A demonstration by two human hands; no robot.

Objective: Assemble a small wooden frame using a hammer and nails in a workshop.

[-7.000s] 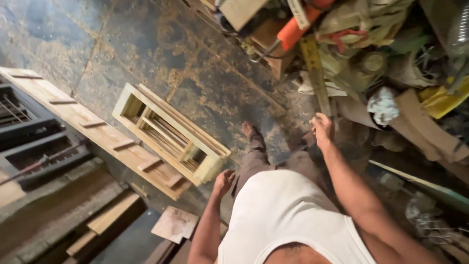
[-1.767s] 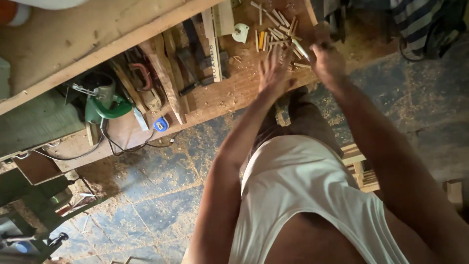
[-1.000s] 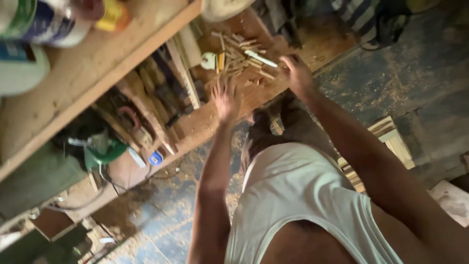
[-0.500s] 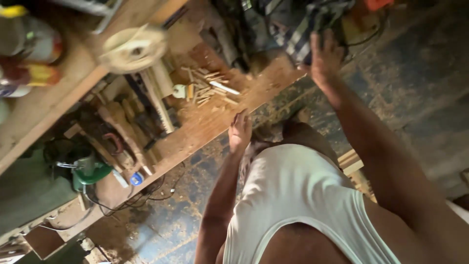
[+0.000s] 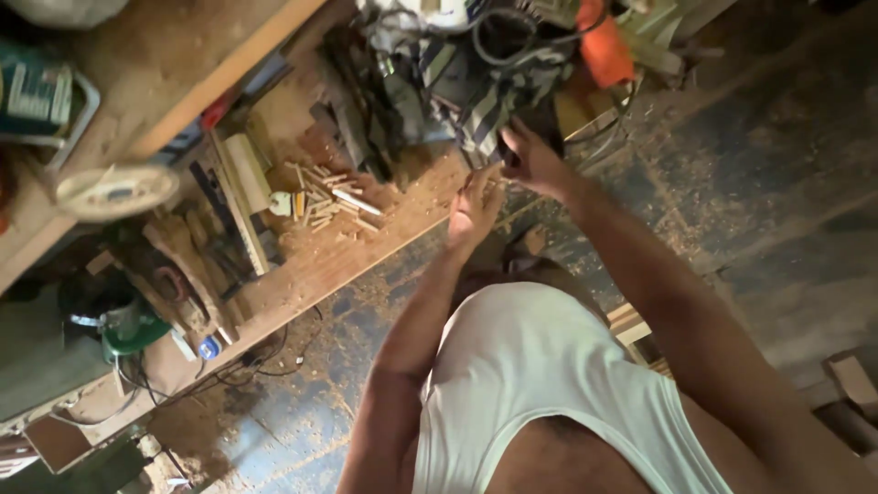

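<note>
- right hand [image 5: 530, 160] curls, fingers closed on a small dark thing, too blurred to name, at the bench [image 5: 302, 274] front edge.
- left hand [image 5: 474, 206] hangs loose, fingers released, just beside it.
- striped cloth [image 5: 494, 91] heap touches the right hand; looks soft and light, best gathered by a fold.
- wooden pegs [image 5: 334, 201] lie further along the bench.

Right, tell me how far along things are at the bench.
Done: short wooden pegs lie loose in sawdust on the workbench. In hand: both hands meet at the bench edge, the right hand against a checked cloth, the left hand just below it. Left: the pegs remain scattered, ungathered.
</note>
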